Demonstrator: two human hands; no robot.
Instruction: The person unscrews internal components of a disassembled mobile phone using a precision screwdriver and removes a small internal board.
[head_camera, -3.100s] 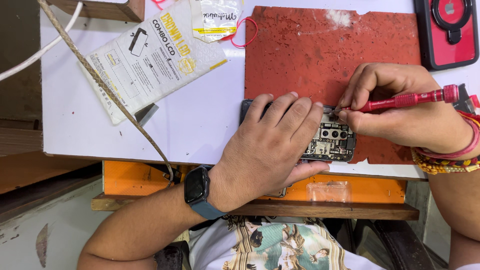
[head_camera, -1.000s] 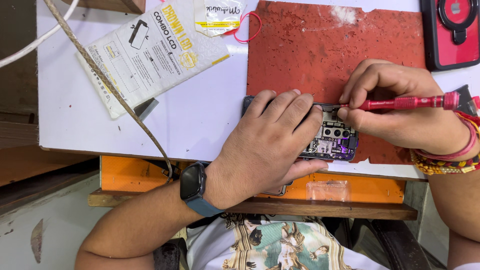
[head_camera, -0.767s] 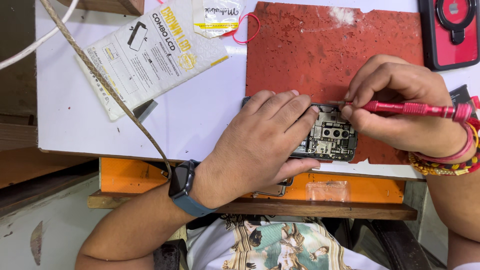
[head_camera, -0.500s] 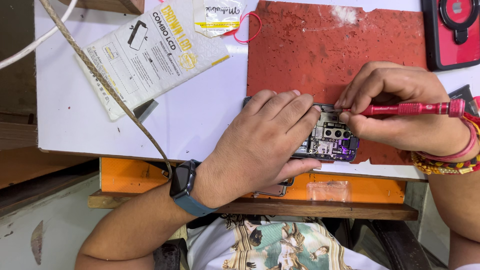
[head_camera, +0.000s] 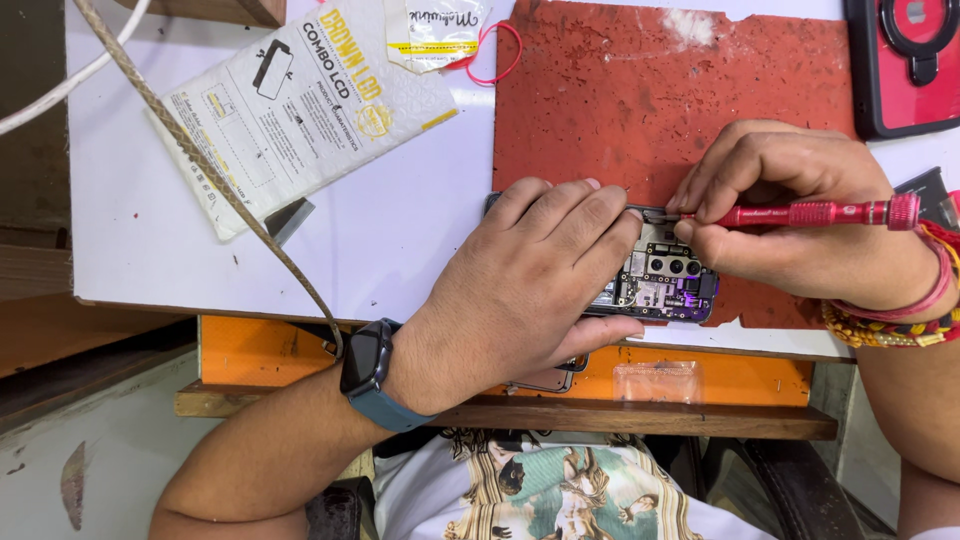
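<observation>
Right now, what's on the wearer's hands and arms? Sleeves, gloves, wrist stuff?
Both hands bare, no gloves, forearms uncovered. Left hand: a smartwatch with a dark rounded case on a blue band at the wrist. Right hand: a stack of bracelets at the wrist, red and pink threads plus a yellow-and-red beaded one. No rings visible on the fingers.

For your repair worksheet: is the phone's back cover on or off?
Off: the dark opened phone shows bare circuit board and camera modules.

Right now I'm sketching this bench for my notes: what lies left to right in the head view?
White pouch → watch → left hand → opened phone → right hand with the red screwdriver.
</observation>
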